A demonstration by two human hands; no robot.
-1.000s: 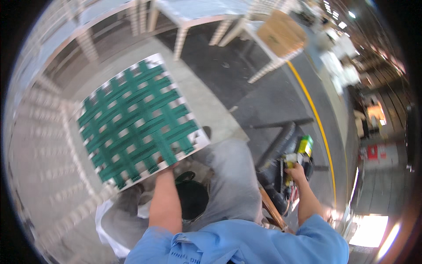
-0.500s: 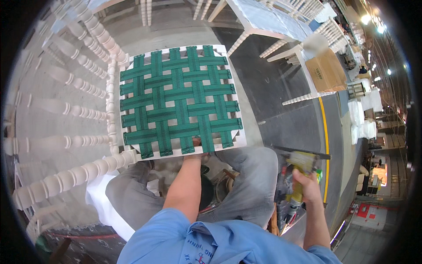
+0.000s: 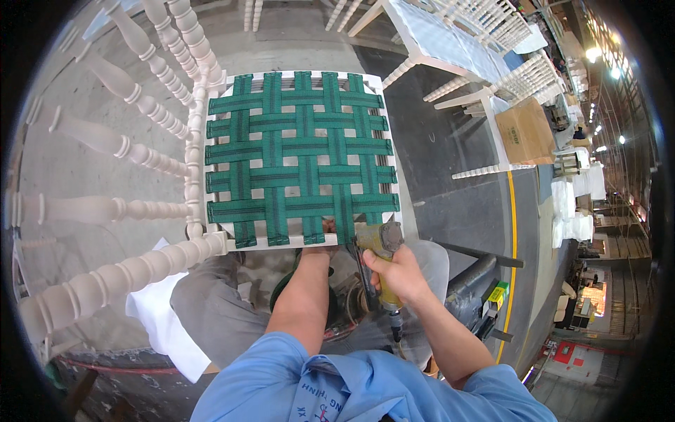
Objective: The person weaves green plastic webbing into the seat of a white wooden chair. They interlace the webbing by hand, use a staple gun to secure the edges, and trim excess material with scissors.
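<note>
In front of me is a white wooden chair with turned spindles, its square seat frame [image 3: 281, 244] crossed by woven green webbing straps [image 3: 281, 151]. My left hand [image 3: 329, 226] reaches under the front rail; some curled fingers show through a gap in the webbing, and the rest is hidden. It appears closed on the frame. My right hand [image 3: 399, 273] is wrapped round the handle of a yellow pneumatic staple gun [image 3: 380, 240]. The gun's nose is at the seat's front right corner, beside the strap ends; whether it touches cannot be seen. A hose fitting [image 3: 396, 327] hangs below the handle.
Turned back spindles [image 3: 133, 151] rise at the left. A dark bench [image 3: 470, 285] at my right bears a green-yellow box [image 3: 496, 298]. Farther right are a cardboard box [image 3: 524, 132] on a white chair and a long white bench [image 3: 450, 39]. White cloth [image 3: 172, 316] hangs by my left knee.
My right hand has brought the staple gun from the right side leftward to the seat's front right corner. My left hand stays at the front rail. The view has shifted slightly.
</note>
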